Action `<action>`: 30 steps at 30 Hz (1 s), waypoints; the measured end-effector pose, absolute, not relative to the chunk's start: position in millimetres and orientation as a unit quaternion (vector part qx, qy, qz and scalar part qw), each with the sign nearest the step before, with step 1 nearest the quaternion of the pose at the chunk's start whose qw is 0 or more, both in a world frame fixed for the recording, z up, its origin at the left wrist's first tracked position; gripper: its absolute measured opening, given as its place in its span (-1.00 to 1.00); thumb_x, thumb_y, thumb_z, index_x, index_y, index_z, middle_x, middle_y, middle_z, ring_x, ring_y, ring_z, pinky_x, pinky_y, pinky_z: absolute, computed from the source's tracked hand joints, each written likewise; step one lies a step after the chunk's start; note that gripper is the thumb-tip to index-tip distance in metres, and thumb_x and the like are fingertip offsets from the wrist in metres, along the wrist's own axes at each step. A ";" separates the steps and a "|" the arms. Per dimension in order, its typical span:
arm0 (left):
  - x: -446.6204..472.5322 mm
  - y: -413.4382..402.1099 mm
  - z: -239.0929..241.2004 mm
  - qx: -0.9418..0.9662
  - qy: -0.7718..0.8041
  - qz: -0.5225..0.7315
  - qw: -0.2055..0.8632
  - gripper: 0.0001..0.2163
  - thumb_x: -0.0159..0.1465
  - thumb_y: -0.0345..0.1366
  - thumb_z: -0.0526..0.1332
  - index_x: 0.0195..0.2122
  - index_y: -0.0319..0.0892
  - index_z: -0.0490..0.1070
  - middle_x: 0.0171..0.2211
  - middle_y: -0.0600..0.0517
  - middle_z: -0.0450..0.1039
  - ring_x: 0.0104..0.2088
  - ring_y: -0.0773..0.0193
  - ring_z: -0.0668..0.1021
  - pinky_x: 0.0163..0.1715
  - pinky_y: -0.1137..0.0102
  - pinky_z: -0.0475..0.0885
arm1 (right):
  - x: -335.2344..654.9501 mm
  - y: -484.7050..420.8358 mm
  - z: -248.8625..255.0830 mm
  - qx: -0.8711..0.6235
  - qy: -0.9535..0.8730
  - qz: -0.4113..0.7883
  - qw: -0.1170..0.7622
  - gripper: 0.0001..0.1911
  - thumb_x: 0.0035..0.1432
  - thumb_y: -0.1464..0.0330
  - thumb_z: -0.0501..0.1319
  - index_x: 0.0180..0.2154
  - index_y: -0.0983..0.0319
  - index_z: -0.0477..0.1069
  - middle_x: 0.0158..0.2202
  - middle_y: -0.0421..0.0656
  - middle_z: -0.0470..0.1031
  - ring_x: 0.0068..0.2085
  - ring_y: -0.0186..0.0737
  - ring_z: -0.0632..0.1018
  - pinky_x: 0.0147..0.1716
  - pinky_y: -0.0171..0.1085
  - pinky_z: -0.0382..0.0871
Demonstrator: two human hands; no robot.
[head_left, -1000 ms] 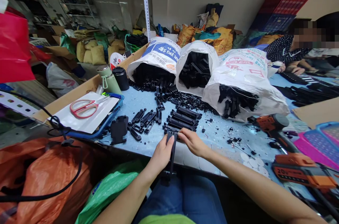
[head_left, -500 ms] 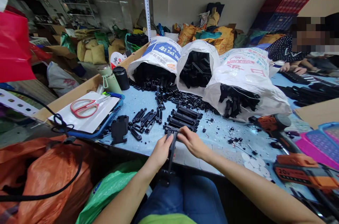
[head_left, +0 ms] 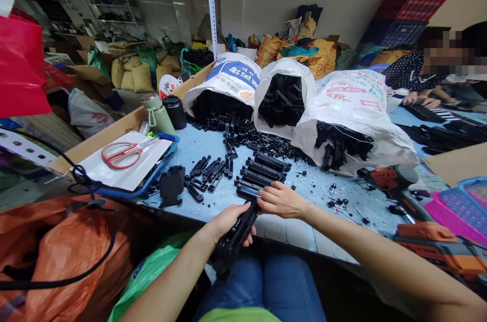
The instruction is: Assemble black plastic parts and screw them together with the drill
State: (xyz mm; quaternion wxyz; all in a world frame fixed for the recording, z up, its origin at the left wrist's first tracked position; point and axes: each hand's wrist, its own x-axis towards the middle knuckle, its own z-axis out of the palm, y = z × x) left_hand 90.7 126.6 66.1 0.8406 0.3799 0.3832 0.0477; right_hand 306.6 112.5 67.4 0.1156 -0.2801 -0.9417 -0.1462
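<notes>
My left hand [head_left: 233, 223] is closed around a long black plastic arm [head_left: 238, 238], which slants from the table edge down over my lap. The fingers of my right hand [head_left: 283, 201] are curled at the arm's upper end, and its fingertips partly hide that end. Just beyond them a row of similar black plastic bars [head_left: 262, 172] lies side by side on the table. To the left are several small black links [head_left: 213, 170] and a flat black plate-like holder [head_left: 172, 186].
Three white sacks [head_left: 350, 96] spill black parts and screws onto the blue table [head_left: 198, 142]. Red-handled scissors [head_left: 120, 155] lie on a tray at left, near a green bottle [head_left: 162, 116]. An orange cordless drill [head_left: 395, 182] lies at right. Another person's hands [head_left: 422, 100] work far right.
The black arm has turned in my left hand, showing its broad side and hanging lower left. My right hand has flattened, its fingers lying over the upper end.
</notes>
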 end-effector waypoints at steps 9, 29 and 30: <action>108.4 105.9 65.9 0.489 0.458 0.318 0.671 -0.57 0.21 0.03 0.04 -0.14 -0.24 0.34 -0.48 -0.03 0.46 -0.56 0.24 0.52 -0.55 0.39 0.44 | 269.7 109.6 47.9 -0.508 -0.778 0.097 0.356 -0.65 0.28 0.18 -0.09 -0.38 0.25 0.31 -0.46 -0.16 0.34 -0.39 -0.30 0.32 -0.34 -0.28 0.15; 141.9 86.8 23.1 0.042 0.510 0.519 0.685 -0.61 0.28 -0.04 0.02 0.04 -0.14 0.17 -0.09 -0.13 0.40 -0.14 0.22 0.51 -0.24 0.42 0.45 | 379.6 242.7 53.5 -0.679 -0.681 0.262 0.081 -0.24 -0.15 0.39 0.28 0.14 0.28 0.14 -0.05 -0.02 0.38 -0.10 -0.11 0.42 -0.10 -0.22 0.24; 142.8 88.2 21.5 0.045 0.511 0.516 0.686 -0.59 0.28 -0.01 0.01 0.06 -0.13 0.15 -0.04 -0.13 0.38 -0.10 0.22 0.49 -0.23 0.42 0.45 | 381.7 245.5 54.3 -0.670 -0.679 0.292 0.073 -0.26 -0.15 0.37 0.28 0.13 0.28 0.17 -0.08 -0.05 0.40 -0.13 -0.14 0.44 -0.12 -0.24 0.26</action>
